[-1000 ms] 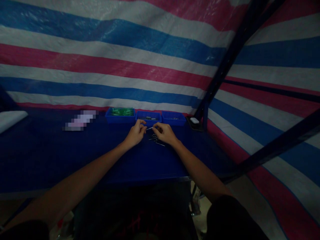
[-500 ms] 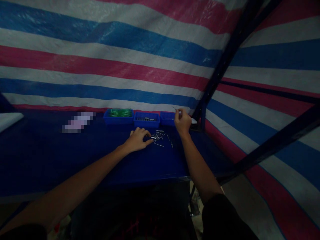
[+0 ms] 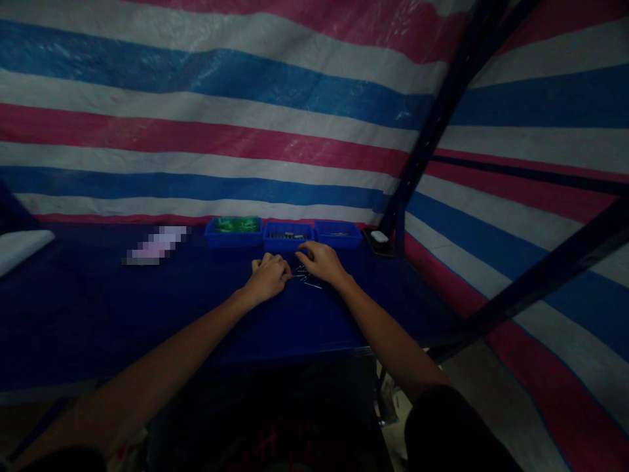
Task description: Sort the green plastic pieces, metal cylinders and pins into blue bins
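Observation:
Both my hands rest on a dark blue table [image 3: 147, 308], close together over a small heap of thin metal pins [image 3: 304, 276]. My left hand [image 3: 268, 276] is curled, its fingertips pinched at the heap's left edge; what it holds is too small to make out. My right hand [image 3: 319, 261] lies over the heap with its fingers bent and pressed onto the pins. Just beyond the hands stand three small blue trays: one with green parts [image 3: 234, 231], one with dark metal parts [image 3: 288, 235], one nearly bare [image 3: 339, 233].
A striped red, white and blue tarpaulin [image 3: 246, 118] closes the back and right. A dark metal post [image 3: 432, 131] rises at the table's right rear, with a small white object [image 3: 379, 236] at its foot. A white sheet [image 3: 19, 246] lies far left.
Half a second ago my right hand was raised over the right tray with a pin; it has come back down onto the heap. My left hand stayed at the heap.

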Tool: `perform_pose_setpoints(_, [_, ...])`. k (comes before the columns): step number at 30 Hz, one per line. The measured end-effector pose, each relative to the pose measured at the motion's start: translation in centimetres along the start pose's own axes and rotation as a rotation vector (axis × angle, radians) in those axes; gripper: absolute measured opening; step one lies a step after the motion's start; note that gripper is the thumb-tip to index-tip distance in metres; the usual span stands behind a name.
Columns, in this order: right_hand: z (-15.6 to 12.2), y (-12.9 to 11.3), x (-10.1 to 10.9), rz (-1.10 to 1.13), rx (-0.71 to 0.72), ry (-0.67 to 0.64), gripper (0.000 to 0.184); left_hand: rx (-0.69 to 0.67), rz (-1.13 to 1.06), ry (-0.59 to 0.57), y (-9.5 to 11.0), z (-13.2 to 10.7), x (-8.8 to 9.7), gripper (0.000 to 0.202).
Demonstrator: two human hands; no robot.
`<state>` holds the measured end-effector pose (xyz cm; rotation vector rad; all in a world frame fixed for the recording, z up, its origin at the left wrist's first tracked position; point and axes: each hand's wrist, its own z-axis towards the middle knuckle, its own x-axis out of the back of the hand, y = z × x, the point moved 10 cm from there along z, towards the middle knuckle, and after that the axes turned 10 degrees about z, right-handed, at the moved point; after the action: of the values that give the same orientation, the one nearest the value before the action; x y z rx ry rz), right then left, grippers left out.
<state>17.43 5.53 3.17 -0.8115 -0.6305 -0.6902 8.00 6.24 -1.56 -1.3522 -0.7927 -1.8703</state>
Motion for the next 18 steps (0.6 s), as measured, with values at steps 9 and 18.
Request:
perform_pose_setpoints(9, [-0.2, -1.0, -0.2, 0.133, 0.071, -0.003, 0.019, -0.008, -0.424, 0.225, -1.2, 0.8, 2.4, 0.009])
perform_pose_setpoints(18, [-0.1, -1.3, -0.3, 0.139, 0.093, -0.038, 0.016, 0.032, -0.602, 0.273, -2.6, 1.1, 2.5, 0.016])
